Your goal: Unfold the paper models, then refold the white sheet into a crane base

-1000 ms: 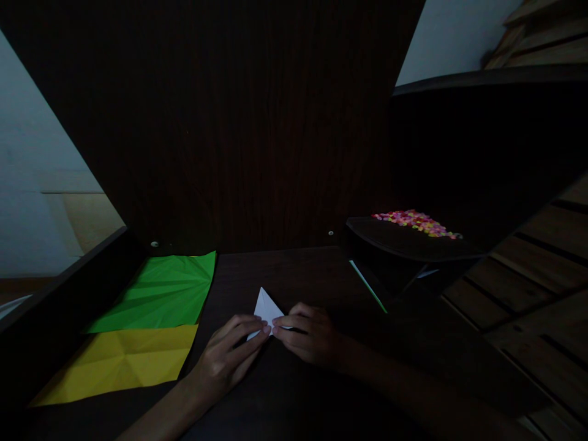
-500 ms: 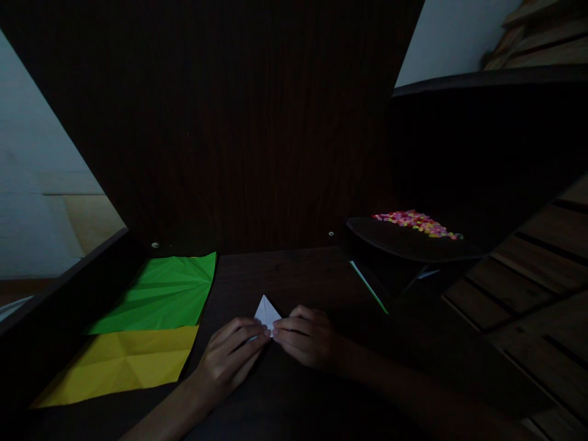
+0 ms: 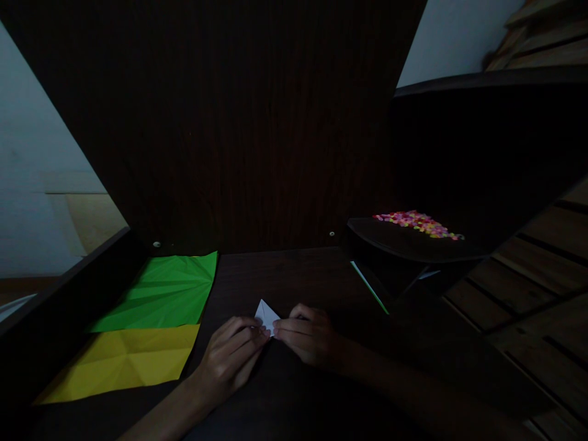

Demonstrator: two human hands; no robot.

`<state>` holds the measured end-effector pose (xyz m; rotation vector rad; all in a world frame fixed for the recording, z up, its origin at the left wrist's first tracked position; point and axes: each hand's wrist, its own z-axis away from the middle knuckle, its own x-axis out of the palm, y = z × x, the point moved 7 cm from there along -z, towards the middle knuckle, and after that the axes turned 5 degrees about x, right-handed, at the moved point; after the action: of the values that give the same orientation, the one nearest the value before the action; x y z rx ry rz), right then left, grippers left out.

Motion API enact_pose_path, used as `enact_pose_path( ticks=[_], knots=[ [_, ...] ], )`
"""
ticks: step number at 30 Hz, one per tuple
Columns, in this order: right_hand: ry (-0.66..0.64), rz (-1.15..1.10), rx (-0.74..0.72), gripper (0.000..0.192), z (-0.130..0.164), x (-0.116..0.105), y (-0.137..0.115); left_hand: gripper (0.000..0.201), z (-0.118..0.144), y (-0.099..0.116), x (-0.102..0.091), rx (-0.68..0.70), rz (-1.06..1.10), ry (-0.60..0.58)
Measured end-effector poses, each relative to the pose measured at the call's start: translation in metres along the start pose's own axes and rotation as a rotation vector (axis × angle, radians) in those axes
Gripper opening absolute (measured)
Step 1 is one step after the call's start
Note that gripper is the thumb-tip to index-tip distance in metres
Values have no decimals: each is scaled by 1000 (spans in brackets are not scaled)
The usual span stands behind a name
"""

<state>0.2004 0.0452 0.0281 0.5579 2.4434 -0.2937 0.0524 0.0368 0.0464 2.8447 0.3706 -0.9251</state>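
Note:
A small white folded paper [image 3: 266, 315] lies on the dark wooden desk [image 3: 285, 275], its pointed tip showing above my fingers. My left hand [image 3: 229, 358] pinches its left side with fingertips pressed down. My right hand [image 3: 309, 338] pinches the right side, fingertips meeting the left hand's at the paper. Most of the paper is hidden under both hands. The scene is dim.
A creased green sheet [image 3: 160, 292] and a creased yellow sheet [image 3: 124, 362] lie at the left. A dark raised shelf [image 3: 404, 242] at the right carries a heap of small colourful pieces [image 3: 417, 223]. A thin green strip [image 3: 369, 287] lies beside it. A dark back panel stands behind.
The white paper's visible tip has grown smaller and lower as my fingers fold it down. Both hands stay in nearly the same place.

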Motion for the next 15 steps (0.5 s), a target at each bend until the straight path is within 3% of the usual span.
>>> enact_pose_path(
  ticks=[7, 15],
  knots=[
    [25, -32, 35, 11, -5, -5, 5, 26, 5, -4, -1, -21, 1, 5],
    [102, -64, -30, 7, -8, -15, 2, 26, 5, -5, -1, -7, -3, -2]
  ],
)
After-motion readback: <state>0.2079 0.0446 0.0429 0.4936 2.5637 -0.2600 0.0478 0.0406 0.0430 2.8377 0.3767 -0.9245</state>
